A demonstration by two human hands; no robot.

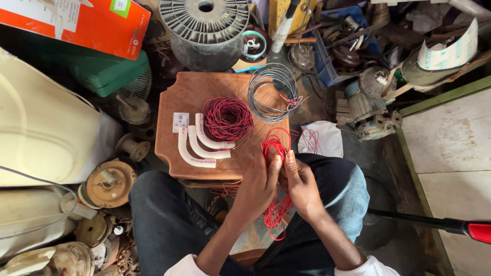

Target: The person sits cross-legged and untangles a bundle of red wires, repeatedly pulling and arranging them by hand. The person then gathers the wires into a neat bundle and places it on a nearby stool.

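Red wire loop (274, 153) is pinched between left hand (258, 186) and right hand (302, 186) (both closed on it), with 2 finished coils (227, 119) already on the stool (174, 148).

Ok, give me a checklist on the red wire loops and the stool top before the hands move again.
1. Both hands grip the red wire loops: left hand, right hand - ok.
2. Loops free of tangles: cannot tell.
3. Red and black wire coil lies flat on wooden stool - ok.
4. Grey wire coil fully on stool: not ok, overhangs the far edge.
5. White curved forms lie together on the stool - ok.
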